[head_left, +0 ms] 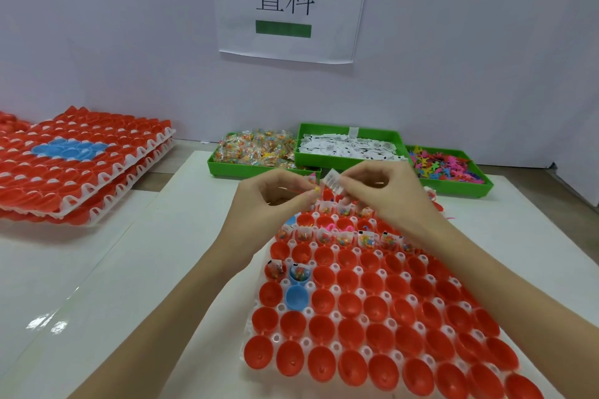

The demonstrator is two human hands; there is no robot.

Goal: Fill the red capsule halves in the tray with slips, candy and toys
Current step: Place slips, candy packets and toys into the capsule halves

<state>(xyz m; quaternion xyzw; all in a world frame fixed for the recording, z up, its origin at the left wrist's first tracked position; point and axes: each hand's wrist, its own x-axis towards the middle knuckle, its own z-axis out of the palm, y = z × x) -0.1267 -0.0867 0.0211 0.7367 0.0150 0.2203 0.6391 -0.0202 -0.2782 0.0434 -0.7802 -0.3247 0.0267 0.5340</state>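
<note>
- I see my right hand [385,191] up over the far end of the white plastic tray [327,332], pinching a small white paper slip [332,181] with black print between thumb and fingers.
- My left hand [275,196] is just beside it, fingers curled in toward the same slip; the fingertips seem to nip something small and yellow, but I cannot tell what it is.
- The tray sits on the white tabletop [136,269] and is full of red plastic capsule halves [350,304], open side up.
- The near rows of red halves look bare inside.
- Some far rows, under my hands, already hold slips and little bags of bright candy [343,240].
- 2 blue capsule halves [296,298] sit near the left edge of the tray; the farther one has candy in it.
- Behind the tray stand 3 green plastic bins: the left bin [227,168] holds wrapped candy, the middle bin [350,131] holds white slips, the right bin [479,186] holds small bright plastic toys.
- Far to the left lies a stack of trays [97,178] filled with red halves and a patch of blue ones.
- A white paper sign [291,3] with black marks and a green bar hangs on the wall.
</note>
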